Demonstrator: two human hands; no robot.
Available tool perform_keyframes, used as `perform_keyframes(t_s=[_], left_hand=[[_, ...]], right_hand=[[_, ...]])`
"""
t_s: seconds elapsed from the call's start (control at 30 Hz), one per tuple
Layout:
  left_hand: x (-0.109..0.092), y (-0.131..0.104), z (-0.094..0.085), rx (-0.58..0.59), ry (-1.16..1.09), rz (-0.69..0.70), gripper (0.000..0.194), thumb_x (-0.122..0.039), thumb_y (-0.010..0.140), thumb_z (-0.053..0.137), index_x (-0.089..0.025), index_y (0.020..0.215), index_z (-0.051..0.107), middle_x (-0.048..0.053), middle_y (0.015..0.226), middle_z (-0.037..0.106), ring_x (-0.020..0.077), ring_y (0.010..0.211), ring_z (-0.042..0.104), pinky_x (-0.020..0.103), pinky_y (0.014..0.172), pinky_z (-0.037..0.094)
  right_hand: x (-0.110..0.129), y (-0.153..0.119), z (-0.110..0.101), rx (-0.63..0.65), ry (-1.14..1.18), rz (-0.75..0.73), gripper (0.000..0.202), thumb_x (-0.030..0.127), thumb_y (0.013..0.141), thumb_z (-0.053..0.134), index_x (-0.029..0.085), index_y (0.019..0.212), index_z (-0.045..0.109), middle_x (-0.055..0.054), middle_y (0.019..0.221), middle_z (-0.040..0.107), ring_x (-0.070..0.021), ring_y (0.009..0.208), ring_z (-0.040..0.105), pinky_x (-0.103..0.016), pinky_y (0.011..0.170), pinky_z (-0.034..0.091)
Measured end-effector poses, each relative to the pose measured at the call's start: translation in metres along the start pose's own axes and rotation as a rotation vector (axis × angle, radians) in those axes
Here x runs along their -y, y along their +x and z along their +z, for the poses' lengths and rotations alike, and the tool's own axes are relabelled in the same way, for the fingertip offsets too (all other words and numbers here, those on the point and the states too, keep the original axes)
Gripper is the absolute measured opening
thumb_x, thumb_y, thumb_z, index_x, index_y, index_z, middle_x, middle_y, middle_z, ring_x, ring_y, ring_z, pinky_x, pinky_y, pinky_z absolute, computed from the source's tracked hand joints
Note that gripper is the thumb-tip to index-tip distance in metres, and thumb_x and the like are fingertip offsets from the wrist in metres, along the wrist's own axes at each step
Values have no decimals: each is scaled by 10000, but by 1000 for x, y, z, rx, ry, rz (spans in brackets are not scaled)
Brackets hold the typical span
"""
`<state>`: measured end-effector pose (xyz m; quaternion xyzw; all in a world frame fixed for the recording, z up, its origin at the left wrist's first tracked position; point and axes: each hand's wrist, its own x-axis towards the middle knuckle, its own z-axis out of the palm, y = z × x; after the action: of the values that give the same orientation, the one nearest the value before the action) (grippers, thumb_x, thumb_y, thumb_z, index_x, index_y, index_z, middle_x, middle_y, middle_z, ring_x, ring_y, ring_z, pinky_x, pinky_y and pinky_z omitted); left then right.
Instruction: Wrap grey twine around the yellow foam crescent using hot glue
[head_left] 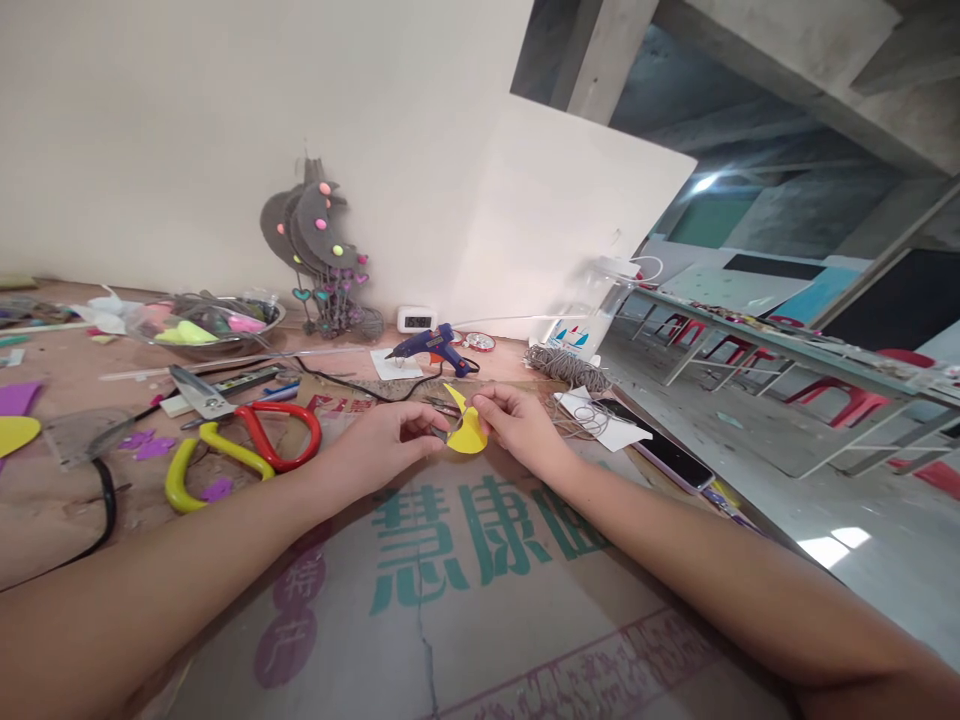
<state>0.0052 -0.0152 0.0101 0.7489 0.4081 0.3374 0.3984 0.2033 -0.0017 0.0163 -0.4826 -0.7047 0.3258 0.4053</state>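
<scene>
- nearest you, a printed cardboard sheet (360, 650) lies flat under your forearms, with green and purple characters on it.
- your right hand (511, 425) is grasping the yellow crescent piece (469, 434) between thumb and fingers, at its right side.
- your left hand (417, 432) is at the other side of that piece, thumb and fingers brought close together; you can't tell from here what, if anything, they are gripping.
- so the yellow crescent piece is up between your two hands, above the far part of the cardboard, its curved lower edge towards you.
- to your left, the yellow handle loop (178, 478) and the red handle loop (318, 440) lie close together, with an open metal blade (201, 394) just beyond; small purple cutouts (154, 447) are scattered near them.
- to your right, a phone (664, 448) lies beside white paper (606, 420) with loose cord over it.
- past your hands, a blue glue gun (427, 346) has its nozzle over a white card (395, 366).
- further back, you have a metal bowl (217, 346) of coloured bits on the left, a small digital clock (417, 320) in the middle and a clear plastic jug (594, 312) on the right, behind a bundle of grey cord (568, 368).
- grey crescent ornaments (321, 232) hang against the pale wall (450, 180).
- farthest off, red stools (847, 405) stand by a long table (795, 338).
</scene>
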Motion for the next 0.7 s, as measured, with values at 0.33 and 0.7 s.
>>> perform_keyframes(t_s=[0.33, 0.7], left_hand=[[-3, -1, -2, -26, -10, 5, 230, -327, 749, 523, -209, 891, 659, 11, 837, 680, 164, 712, 583, 241, 627, 427], [-3, 1, -3, -41, 79, 7, 217, -260, 790, 432, -189, 888, 612, -4, 773, 635, 139, 680, 540, 233, 598, 398]], right_hand=[[-2, 2, -1, 54, -26, -10, 216, 346, 806, 500, 143, 774, 570, 46, 535, 488, -89, 519, 454, -218, 554, 377], [1, 2, -1, 0, -81, -42, 203, 320, 792, 502, 148, 791, 608, -9, 698, 574, -119, 620, 494, -229, 575, 390]])
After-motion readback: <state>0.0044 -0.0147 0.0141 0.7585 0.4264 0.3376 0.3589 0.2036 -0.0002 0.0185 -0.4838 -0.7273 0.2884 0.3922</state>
